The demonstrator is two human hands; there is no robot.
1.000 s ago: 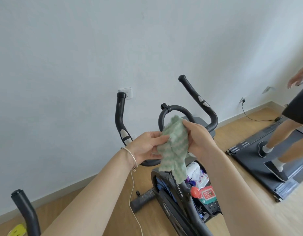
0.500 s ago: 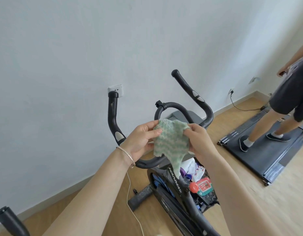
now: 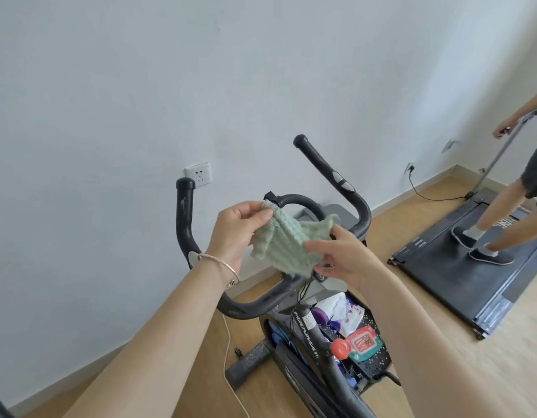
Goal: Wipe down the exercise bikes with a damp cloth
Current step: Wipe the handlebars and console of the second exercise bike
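A: White wall (image 3: 140, 86) ahead, and the bike (image 3: 306, 325) stands just below your arms.
B: And the cloth (image 3: 286, 242)?
A: It's stretched above the handlebars (image 3: 182, 224). Your left hand (image 3: 234, 233) pinches one corner and your right hand (image 3: 344, 256) grips the other. If it's wrung poorly it could drip on those thin wires (image 3: 301, 292) — mind that.

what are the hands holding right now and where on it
Both hold the green cloth, spread between them: the left hand pinches its upper left corner, and the right hand grips its right edge.
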